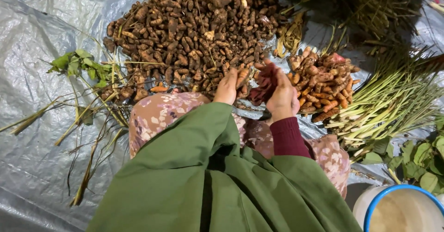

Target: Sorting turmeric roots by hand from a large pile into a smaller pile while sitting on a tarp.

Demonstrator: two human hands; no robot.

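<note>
Grey tarp [32, 38] on the floor, heaped with brown roots [194, 24] at 12 o'clock.
Left hand [226, 89] pinches an orange root [242, 77]; right hand [282, 98] closes on a dark red cloth [264, 86], cleaned orange roots [323, 86] at 2 o'clock.

1. The left hand [226, 89] is reaching forward from a green sleeve, fingers curling closed and knuckles facing up.
2. The right hand [282, 98] is rising just right of it, palm turned left, fingers bending inward.
3. Both forearms are extending away from the body, nearly touching.
</note>
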